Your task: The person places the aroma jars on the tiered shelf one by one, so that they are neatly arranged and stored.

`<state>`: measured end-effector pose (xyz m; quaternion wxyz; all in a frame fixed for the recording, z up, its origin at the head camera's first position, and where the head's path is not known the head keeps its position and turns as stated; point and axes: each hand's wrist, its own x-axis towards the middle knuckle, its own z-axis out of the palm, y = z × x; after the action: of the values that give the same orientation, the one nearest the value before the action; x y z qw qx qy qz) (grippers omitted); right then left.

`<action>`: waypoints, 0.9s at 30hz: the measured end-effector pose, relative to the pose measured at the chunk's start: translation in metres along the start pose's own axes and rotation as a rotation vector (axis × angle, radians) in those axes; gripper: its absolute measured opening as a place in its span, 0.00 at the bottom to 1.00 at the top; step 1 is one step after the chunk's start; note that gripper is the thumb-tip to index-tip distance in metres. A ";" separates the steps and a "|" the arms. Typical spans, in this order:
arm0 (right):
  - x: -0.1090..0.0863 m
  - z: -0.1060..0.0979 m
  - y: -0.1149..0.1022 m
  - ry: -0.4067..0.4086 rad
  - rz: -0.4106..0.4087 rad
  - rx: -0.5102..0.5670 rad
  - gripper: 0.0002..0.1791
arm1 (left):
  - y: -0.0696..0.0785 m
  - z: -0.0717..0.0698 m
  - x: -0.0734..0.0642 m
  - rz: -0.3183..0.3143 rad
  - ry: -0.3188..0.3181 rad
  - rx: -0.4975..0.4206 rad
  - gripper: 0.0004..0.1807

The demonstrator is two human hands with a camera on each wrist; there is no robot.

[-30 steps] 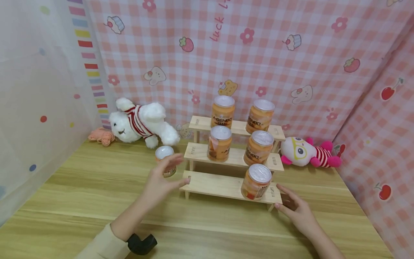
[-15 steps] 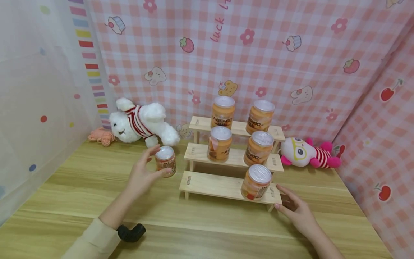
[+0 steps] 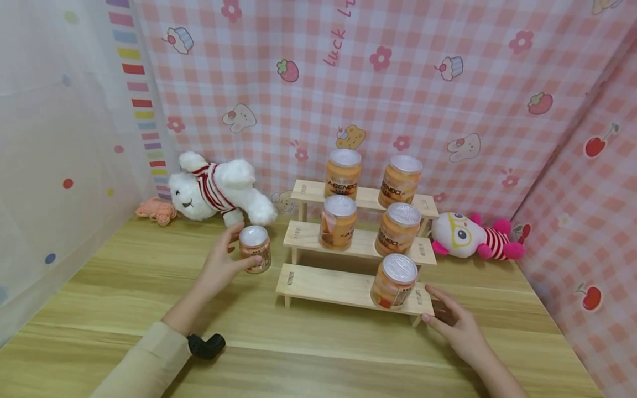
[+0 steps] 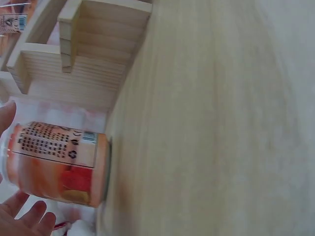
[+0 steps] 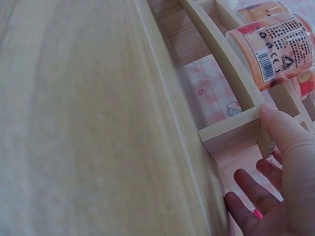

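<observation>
A small orange-labelled can with a silver lid stands upright on the table, left of a three-tier wooden display stand. My left hand reaches round this can, thumb across its front and fingers spread at its left side. In the left wrist view, the thumb and fingertips lie on either side of the can's lid end. At the stand's lower right corner, my right hand pinches the end of the bottom shelf between thumb and forefinger; its other fingers extend loosely.
Matching cans stand in pairs on the top and middle shelves. One can sits at the bottom shelf's right. A white plush toy and pink yarn lie back left, a pink plush toy right. Checked cloth hangs behind.
My left hand has moved left from the bottom shelf's left end and come round the lone can. The right hand stays at the stand's corner.
</observation>
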<state>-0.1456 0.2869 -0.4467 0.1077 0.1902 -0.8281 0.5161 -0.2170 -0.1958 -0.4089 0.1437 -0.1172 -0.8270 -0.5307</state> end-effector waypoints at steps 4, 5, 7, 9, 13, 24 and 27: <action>0.000 0.000 0.000 0.002 -0.001 0.003 0.31 | -0.006 0.002 0.002 -0.025 -0.018 -0.020 0.47; 0.000 0.000 -0.001 0.001 -0.001 0.004 0.31 | -0.008 0.002 0.002 -0.033 -0.020 -0.027 0.47; 0.000 0.000 -0.001 -0.001 0.001 0.004 0.31 | -0.011 0.004 0.003 -0.050 -0.025 -0.044 0.47; 0.000 0.000 -0.001 -0.002 0.004 0.004 0.31 | -0.013 0.005 0.004 -0.064 -0.028 -0.065 0.47; 0.000 0.000 -0.002 -0.002 0.011 0.003 0.31 | -0.016 0.008 0.005 -0.075 -0.027 -0.099 0.46; -0.001 0.000 -0.002 0.002 0.012 0.006 0.31 | -0.011 0.006 0.006 -0.090 -0.017 -0.125 0.44; 0.000 0.000 -0.001 0.001 0.007 0.009 0.31 | -0.006 0.005 0.005 -0.098 -0.014 -0.138 0.43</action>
<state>-0.1448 0.2861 -0.4458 0.1055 0.1874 -0.8264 0.5204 -0.2243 -0.1932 -0.4143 0.1031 -0.0899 -0.7943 -0.5920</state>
